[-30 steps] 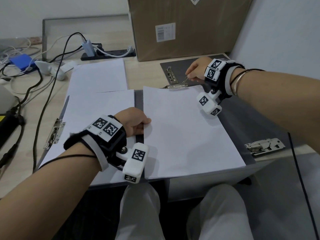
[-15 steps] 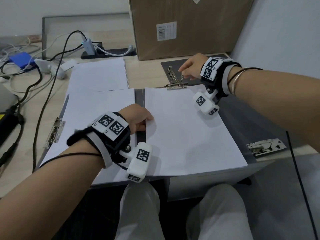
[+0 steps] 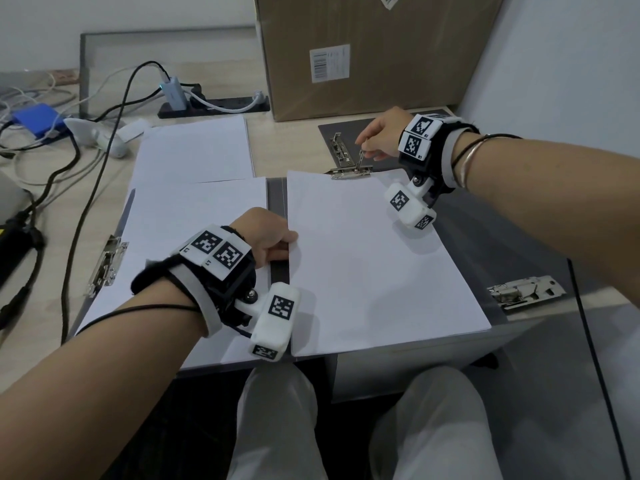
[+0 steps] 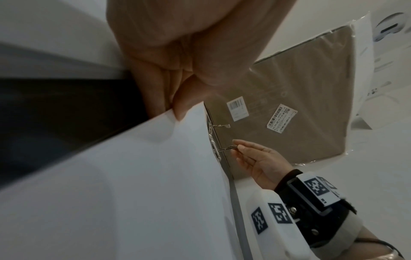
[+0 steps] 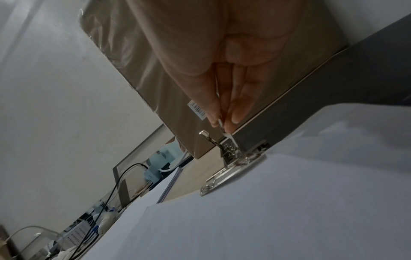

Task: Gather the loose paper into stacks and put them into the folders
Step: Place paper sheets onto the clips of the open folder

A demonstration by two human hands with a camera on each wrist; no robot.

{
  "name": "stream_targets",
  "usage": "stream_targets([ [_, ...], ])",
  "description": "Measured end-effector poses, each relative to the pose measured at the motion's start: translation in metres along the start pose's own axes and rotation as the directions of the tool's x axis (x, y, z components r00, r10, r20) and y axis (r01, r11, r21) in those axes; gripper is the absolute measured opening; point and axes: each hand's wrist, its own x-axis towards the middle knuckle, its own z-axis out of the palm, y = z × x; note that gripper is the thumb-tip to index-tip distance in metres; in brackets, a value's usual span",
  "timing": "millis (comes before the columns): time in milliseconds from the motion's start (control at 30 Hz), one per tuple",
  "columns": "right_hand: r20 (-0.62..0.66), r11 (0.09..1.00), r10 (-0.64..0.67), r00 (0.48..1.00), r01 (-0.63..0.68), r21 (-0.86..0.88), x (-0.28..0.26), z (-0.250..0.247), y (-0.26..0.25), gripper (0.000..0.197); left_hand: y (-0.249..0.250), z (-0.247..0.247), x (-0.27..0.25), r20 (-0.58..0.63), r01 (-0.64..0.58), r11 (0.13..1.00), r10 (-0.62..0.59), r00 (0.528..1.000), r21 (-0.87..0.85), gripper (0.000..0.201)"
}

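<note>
A white paper stack [image 3: 374, 258] lies on the right half of an open grey folder [image 3: 491, 233]. My left hand [image 3: 277, 244] pinches that stack's left edge [image 4: 177, 114] near the folder's spine. My right hand [image 3: 372, 147] pinches the raised metal lever [image 5: 222, 125] of the clip [image 3: 349, 171] at the stack's top edge. Another paper stack [image 3: 194, 220] covers the folder's left half, and a third stack [image 3: 194, 150] lies behind it on the table.
A cardboard box [image 3: 363, 50] stands behind the folders. A second grey folder with a clip [image 3: 339, 147] lies under my right hand. Cables [image 3: 86, 174] and a power strip [image 3: 214, 105] crowd the back left. Another clip [image 3: 523, 292] sits at the right.
My left hand slid right and now pinches the stack's left edge. My right hand shifted slightly left while it holds the clip lever, which stands more upright.
</note>
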Motion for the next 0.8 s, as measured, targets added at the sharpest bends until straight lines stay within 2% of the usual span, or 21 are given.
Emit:
stream_targets([
  [333,0.012,0.999,0.019,1.0,-0.019,0.026,-0.008,-0.001,-0.004,0.019,-0.006,0.004,0.001,-0.037,-0.073,0.996,0.071,0.997,-0.05,0.019],
  [500,0.061,0.996,0.083,0.995,-0.085,0.023,-0.015,-0.001,-0.008,0.042,0.0,0.001,-0.003,0.026,0.006,0.989,-0.002,1.0,-0.15,0.01],
  [600,0.045,0.982,0.18,0.983,-0.177,-0.059,-0.027,-0.006,-0.005,0.056,0.001,0.003,-0.004,0.023,-0.015,0.994,0.018,1.0,-0.106,0.012],
  [667,0.019,0.973,0.223,0.975,-0.221,-0.07,-0.037,-0.012,0.002,0.044,0.001,0.003,-0.006,0.017,-0.027,0.993,0.029,0.999,-0.115,0.016],
  [767,0.027,0.951,0.308,0.951,-0.306,-0.051,-0.064,-0.014,0.018,0.004,0.001,0.002,-0.007,0.03,-0.027,0.989,0.032,0.999,-0.144,0.018],
  [800,0.038,0.944,0.327,0.944,-0.325,-0.052,-0.074,-0.013,0.024,0.007,0.0,0.002,-0.007,0.032,-0.037,0.991,0.041,0.999,-0.125,0.022],
])
